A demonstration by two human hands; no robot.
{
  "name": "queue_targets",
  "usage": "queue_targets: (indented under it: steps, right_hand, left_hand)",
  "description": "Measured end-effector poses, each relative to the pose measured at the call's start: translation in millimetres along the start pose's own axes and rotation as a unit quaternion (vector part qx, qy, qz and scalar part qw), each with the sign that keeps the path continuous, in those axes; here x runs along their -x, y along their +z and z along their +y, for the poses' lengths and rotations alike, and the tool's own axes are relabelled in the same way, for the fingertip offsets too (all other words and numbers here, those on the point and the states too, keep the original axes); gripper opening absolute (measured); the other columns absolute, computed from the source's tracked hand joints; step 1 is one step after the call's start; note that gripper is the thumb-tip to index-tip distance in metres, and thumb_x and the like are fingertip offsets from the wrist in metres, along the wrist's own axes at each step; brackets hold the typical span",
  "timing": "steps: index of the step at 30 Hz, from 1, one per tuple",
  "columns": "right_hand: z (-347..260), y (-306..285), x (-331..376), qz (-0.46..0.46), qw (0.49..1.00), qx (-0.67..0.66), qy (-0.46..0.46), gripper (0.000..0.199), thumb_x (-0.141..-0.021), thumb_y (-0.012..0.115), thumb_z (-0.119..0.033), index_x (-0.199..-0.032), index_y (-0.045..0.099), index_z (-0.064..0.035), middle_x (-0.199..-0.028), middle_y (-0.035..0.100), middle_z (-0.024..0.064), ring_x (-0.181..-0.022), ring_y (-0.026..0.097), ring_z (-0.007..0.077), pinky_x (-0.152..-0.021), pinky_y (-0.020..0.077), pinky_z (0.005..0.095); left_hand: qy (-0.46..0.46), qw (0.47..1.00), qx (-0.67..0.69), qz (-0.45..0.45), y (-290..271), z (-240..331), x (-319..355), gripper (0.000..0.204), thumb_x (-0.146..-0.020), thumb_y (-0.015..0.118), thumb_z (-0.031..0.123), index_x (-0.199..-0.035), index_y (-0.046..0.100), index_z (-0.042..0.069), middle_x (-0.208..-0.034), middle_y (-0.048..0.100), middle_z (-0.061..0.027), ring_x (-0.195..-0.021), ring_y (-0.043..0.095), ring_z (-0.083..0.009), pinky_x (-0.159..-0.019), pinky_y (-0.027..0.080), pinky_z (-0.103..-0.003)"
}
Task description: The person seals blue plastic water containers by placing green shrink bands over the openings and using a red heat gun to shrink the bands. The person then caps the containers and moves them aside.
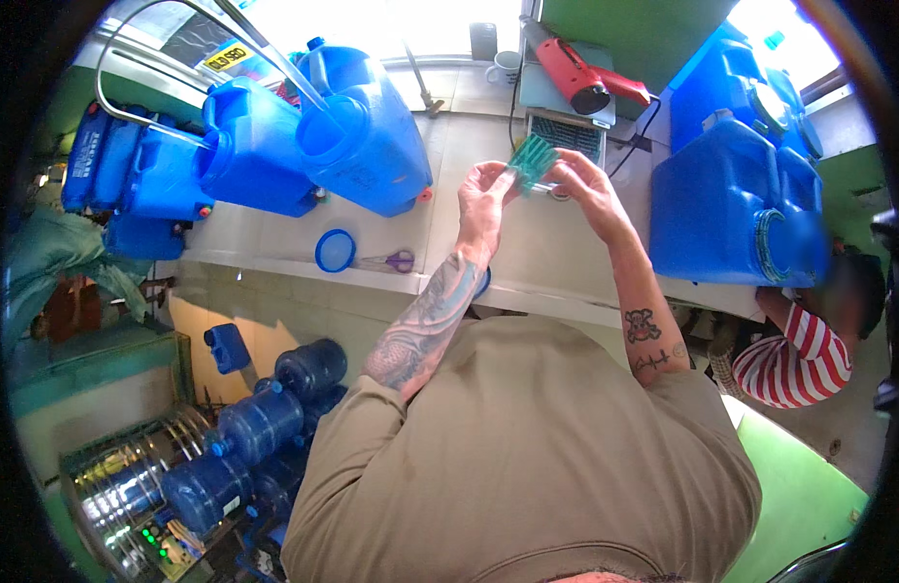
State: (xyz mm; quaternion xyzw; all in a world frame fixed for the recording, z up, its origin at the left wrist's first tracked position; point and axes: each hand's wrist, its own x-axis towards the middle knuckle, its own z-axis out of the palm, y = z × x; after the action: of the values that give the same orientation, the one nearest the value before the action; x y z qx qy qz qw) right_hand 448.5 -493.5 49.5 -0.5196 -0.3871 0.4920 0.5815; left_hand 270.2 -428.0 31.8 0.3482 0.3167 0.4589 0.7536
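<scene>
Between my two hands, over the white counter (566, 248), is a thin green see-through plastic piece (533, 161) with stripes. My left hand (485, 197) pinches its left side. The fingers of my right hand (587, 189) close on its right edge. Something small and round shows just below the piece, partly hidden by my right hand. A red heat gun or hair dryer (580, 80) lies beyond my hands on a pale box-like stand. Scissors with purple handles (400, 260) and a round blue lid (336, 251) lie left of my left forearm.
Blue water jugs (357, 146) stand along the counter's left, one under a curved metal pipe. More blue jugs (707, 199) stand at the right. A white mug (505, 67) sits at the back. Large round bottles (260, 426) lie stacked lower left. A person in a striped shirt (797, 361) is at right.
</scene>
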Motion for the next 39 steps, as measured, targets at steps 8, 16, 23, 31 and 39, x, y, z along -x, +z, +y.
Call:
queue_targets:
  steps: [8,16,23,31,39]
  right_hand:
    - [10.4,30.1,-3.7,-0.073,0.967,0.245,-0.013,0.021,-0.097,0.069,-0.016,-0.111,0.064,-0.0016,-0.085,0.065,-0.0008,-0.075,0.055,0.0067,-0.069,0.0467,0.0252]
    - [48.8,66.8,8.5,0.039,0.995,-0.035,0.082,0.022,-0.098,0.068,-0.018,-0.117,0.064,-0.0082,-0.103,0.068,-0.0005,-0.095,0.062,0.0089,-0.085,0.0516,0.0273]
    - [39.3,65.2,11.0,-0.023,0.97,0.242,-0.029,0.025,-0.096,0.071,-0.021,-0.114,0.065,-0.0033,-0.092,0.068,0.0006,-0.084,0.06,0.0088,-0.08,0.049,0.0266]
    - [62.2,65.0,11.2,-0.017,0.993,0.112,0.01,0.019,-0.1,0.066,-0.02,-0.106,0.067,-0.002,-0.092,0.067,-0.0005,-0.087,0.06,0.0073,-0.081,0.0479,0.0244]
    - [55.6,28.7,35.2,0.071,0.945,0.316,0.033,0.029,-0.099,0.067,-0.03,-0.108,0.071,-0.0028,-0.089,0.073,0.0075,-0.083,0.067,0.0148,-0.079,0.053,0.0324]
  left_hand:
    - [0.008,0.985,-0.168,-0.049,-32.7,4.1,23.9,0.032,-0.093,0.074,0.008,-0.12,0.058,0.001,-0.112,0.065,-0.0081,-0.104,0.065,-0.0173,-0.091,0.053,-0.029]
    - [-0.029,0.997,-0.073,-0.027,-49.9,11.3,29.4,0.025,-0.094,0.071,0.008,-0.117,0.061,0.004,-0.108,0.068,-0.0025,-0.098,0.063,-0.0088,-0.088,0.049,-0.025]
    - [0.025,0.926,-0.373,-0.056,-54.3,33.9,20.9,0.022,-0.092,0.073,0.008,-0.111,0.065,-0.001,-0.101,0.072,-0.0083,-0.093,0.068,-0.0156,-0.085,0.054,-0.029]
    - [0.003,0.979,-0.2,-0.043,-71.6,16.3,20.9,0.017,-0.095,0.069,0.004,-0.112,0.067,0.001,-0.102,0.072,-0.0048,-0.092,0.067,-0.0106,-0.086,0.053,-0.026]
    - [0.027,0.978,-0.205,-0.02,-86.0,16.2,27.6,0.012,-0.092,0.069,0.0,-0.103,0.064,0.004,-0.094,0.069,-0.0016,-0.087,0.065,-0.0093,-0.082,0.052,-0.025]
